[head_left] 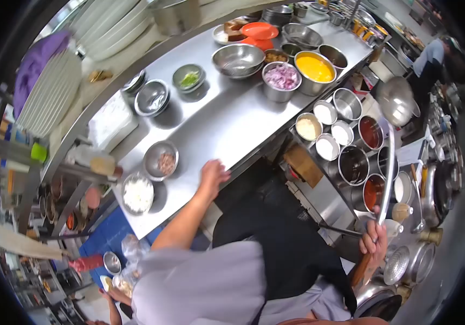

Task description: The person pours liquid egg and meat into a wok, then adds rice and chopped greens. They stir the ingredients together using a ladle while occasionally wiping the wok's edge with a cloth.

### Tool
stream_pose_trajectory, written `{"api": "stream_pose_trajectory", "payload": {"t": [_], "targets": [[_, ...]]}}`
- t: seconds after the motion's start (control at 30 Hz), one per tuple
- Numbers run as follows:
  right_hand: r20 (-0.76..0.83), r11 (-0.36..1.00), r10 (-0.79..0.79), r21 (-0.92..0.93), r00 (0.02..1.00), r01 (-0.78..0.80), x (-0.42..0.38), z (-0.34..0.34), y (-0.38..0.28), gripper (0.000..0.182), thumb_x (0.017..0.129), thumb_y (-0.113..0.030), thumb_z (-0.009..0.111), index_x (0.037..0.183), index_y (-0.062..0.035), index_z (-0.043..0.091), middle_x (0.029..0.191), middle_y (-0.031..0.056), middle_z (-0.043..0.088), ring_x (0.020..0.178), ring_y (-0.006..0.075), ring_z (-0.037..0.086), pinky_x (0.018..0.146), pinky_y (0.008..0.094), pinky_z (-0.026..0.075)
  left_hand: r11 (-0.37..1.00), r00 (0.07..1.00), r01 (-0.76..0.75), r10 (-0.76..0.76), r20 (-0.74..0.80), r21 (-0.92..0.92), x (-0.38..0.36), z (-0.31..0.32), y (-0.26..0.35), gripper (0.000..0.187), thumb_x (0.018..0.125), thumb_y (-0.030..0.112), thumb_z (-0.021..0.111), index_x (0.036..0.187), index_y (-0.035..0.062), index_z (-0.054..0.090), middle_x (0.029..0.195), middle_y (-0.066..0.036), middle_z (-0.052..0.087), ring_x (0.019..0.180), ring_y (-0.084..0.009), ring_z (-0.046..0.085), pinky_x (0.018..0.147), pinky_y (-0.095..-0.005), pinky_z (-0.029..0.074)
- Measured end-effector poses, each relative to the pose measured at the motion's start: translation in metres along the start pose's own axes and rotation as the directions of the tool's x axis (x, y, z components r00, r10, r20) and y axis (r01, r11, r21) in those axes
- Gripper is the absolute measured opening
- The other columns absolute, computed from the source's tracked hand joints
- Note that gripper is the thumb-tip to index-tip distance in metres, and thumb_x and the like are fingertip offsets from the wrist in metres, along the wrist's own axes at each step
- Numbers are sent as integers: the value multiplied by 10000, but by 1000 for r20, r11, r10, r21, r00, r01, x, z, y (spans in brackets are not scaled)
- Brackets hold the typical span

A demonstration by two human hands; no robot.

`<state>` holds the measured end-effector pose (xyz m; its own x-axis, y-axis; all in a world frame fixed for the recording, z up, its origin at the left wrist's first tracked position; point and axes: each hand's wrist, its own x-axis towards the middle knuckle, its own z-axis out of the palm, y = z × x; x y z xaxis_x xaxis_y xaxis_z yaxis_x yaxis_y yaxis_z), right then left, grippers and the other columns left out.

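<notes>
My right hand [373, 239] is wrapped round the handle of a long wok ladle [390, 157]. The ladle's curved metal shaft rises past the sauce pots, and its big round bowl [397, 101] is at the far end. My left hand [214, 177] is over the front edge of the steel counter [210, 135], its fingers loosely apart and slightly blurred, with nothing visible in them. Nearest to it is a metal bowl [154, 158] with some pinkish-brown chopped food. Beside that bowl sits another bowl [137, 193] filled with white food, perhaps rice.
On the counter's far side are chopped purple onion [282, 77], yellow liquid [314, 67] and chopped greens [190, 79] in metal containers. Several sauce pots [353, 165] stand at my right. Stacked plates [51, 97] fill the upper-left shelf. A co-worker [433, 65] stands at the far right.
</notes>
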<state>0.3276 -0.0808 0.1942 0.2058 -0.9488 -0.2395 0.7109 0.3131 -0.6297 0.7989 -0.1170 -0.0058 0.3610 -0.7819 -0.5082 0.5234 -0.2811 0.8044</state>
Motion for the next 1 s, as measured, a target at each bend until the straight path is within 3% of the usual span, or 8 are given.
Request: {"api": "stream_pose_trajectory", "payload": {"t": [0.13,0.2,0.33,0.4,0.5,0.63,0.7,1.0], "targets": [[37,991,116,-71,993,-113,93,52,2,440,937,-105,431,1360,-23,340,647,-14,370,349,35,333,327,224,342,901,880,-162,-52,-471,-403,-5,-108,-8,628,832,470,616,1208,54,332,1070,-141,463,870,-257,513,724,-397,481],[29,981,155,-124,988,-150,137,69,3,400,922,-92,448,1313,-15,403,656,-15,364,362,30,334,338,219,342,859,846,-294,31,-532,-419,-10,-125,4,717,815,494,641,1249,40,294,1100,-160,447,870,-254,525,743,-384,481],[3,939,224,-270,975,-215,216,82,2,360,893,-85,508,1244,-29,456,684,0,435,388,47,373,374,232,366,839,857,-303,33,-514,-451,11,-150,4,480,881,350,590,1162,18,386,1082,-150,489,902,-249,544,735,-380,494],[-59,887,198,-414,978,-205,244,86,3,357,870,-69,535,1220,-39,475,681,12,470,402,55,406,381,231,373,874,753,-366,76,-654,-320,16,-147,9,314,906,224,536,1115,17,427,1060,-160,531,872,-245,573,713,-359,502],[-41,678,127,-726,991,-117,282,74,3,266,828,-24,536,1092,-7,509,653,4,485,387,73,450,357,222,367,907,728,-352,108,-677,-233,20,-138,15,241,898,135,508,1097,23,431,993,-155,574,791,-235,598,681,-346,512],[-32,535,51,-843,998,-54,299,58,-1,244,819,-25,533,1058,16,509,650,3,488,375,79,452,353,224,373,899,806,-411,279,-522,-153,7,-65,29,143,873,76,531,981,31,448,914,-142,593,740,-236,611,685,-344,534],[56,479,-2,-876,998,50,306,44,-4,249,820,-38,532,1058,30,502,662,8,488,394,76,466,363,227,386,924,859,-336,221,-462,-184,6,-21,35,118,874,67,553,947,69,461,815,-93,608,698,-201,618,673,-326,539],[88,432,81,-901,993,44,322,38,-27,293,846,-79,505,1115,36,488,663,-13,485,447,55,474,421,210,395,958,975,-216,201,-97,-188,27,141,61,113,939,119,539,974,83,438,814,-68,599,664,-163,611,634,-289,560]]}}
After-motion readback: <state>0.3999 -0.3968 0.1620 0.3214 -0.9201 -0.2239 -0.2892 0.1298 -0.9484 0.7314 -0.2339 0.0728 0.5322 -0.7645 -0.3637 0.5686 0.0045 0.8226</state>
